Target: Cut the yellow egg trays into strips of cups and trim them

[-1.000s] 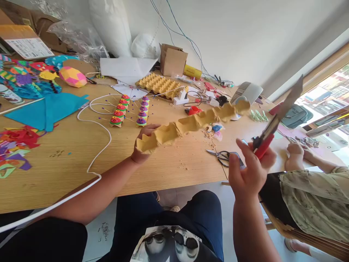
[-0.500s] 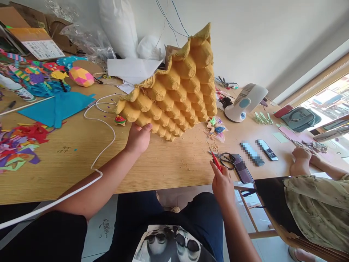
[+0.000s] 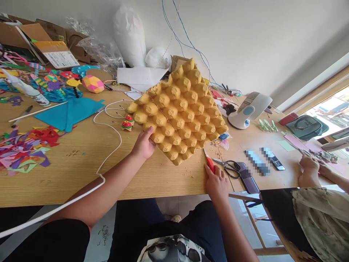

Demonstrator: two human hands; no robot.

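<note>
The left hand (image 3: 145,144) grips the lower left edge of the yellow egg tray (image 3: 177,112), tilted over the desk (image 3: 169,183). The right hand (image 3: 217,182) holds the red knife (image 3: 209,163) lengthwise away from the person, its tip near the tray's lower right edge. The tray hides the left fingers; whether its bottom corner touches the desk is unclear.

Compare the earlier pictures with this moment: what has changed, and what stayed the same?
The yellow egg tray, seen nearly edge-on a second ago, has been tilted so its bumpy face shows. The right hand has come down and leftward with the red-handled knife, now beside the scissors. Nothing was let go: the left hand still holds the tray. The scissors and white fan stayed put.
</note>
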